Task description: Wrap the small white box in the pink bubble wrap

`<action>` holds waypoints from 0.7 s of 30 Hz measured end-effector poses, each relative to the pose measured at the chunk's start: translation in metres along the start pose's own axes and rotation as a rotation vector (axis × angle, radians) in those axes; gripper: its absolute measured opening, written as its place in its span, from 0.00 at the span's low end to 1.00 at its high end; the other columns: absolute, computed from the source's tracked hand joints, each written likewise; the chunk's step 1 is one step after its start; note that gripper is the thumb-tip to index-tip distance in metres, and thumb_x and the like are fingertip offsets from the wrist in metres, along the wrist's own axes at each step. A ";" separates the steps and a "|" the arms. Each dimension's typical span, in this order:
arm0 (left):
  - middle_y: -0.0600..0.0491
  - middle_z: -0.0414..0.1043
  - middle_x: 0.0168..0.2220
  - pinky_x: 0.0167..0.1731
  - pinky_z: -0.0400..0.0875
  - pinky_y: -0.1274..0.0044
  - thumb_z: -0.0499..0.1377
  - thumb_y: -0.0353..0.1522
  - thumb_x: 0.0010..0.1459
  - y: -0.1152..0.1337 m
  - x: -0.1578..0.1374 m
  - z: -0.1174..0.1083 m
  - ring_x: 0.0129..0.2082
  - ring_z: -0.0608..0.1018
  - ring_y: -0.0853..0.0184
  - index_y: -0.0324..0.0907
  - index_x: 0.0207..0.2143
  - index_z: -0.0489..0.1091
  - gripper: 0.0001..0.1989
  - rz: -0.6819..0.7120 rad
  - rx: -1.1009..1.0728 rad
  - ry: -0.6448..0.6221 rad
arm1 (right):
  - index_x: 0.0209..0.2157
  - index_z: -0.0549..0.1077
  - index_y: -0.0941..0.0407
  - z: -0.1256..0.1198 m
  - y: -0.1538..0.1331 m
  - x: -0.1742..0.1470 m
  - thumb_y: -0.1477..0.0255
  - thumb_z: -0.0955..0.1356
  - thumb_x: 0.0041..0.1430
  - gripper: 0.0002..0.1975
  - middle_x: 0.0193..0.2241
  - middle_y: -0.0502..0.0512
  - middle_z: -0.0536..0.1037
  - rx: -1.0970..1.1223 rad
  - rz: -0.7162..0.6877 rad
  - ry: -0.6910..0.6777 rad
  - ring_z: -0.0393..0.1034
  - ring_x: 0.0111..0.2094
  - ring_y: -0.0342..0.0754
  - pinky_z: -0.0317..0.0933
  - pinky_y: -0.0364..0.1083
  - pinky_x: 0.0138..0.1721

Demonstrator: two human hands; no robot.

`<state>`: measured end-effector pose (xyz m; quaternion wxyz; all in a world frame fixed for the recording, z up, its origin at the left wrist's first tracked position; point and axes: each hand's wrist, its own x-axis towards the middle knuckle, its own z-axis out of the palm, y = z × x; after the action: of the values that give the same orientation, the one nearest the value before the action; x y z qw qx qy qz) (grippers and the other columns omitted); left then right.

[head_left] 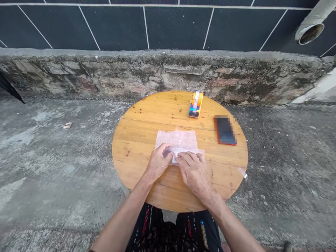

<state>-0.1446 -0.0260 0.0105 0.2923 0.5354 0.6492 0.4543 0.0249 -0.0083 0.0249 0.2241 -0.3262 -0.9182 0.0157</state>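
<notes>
A sheet of pinkish bubble wrap lies on the round wooden table in front of me. Its near edge is folded over a small item, of which a white face with reddish print shows between my hands; its kind I cannot make out. My left hand grips the left end of this fold, thumb and fingers closed around it. Bent over the right part, my right hand presses the wrap with its fingers close together. A strip of clear tape seems to stick to the far edge of the sheet.
On the wooden table, a yellow and blue tape dispenser stands toward the back. A dark phone-like slab with a red edge lies at the right. A tape piece hangs from the right rim. Behind runs a stone wall base.
</notes>
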 end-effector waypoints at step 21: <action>0.53 0.72 0.30 0.32 0.70 0.75 0.58 0.38 0.53 -0.027 -0.077 -0.053 0.29 0.74 0.67 0.39 0.42 0.68 0.16 -0.355 -0.118 0.271 | 0.43 0.73 0.56 -0.001 -0.001 0.007 0.80 0.65 0.60 0.11 0.47 0.55 0.76 -0.029 -0.015 -0.031 0.67 0.47 0.50 0.51 0.52 0.50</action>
<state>-0.1824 -0.1156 0.0003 0.3085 0.3289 0.7388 0.5007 0.0203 -0.0048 0.0287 0.2052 -0.3221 -0.9242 0.0054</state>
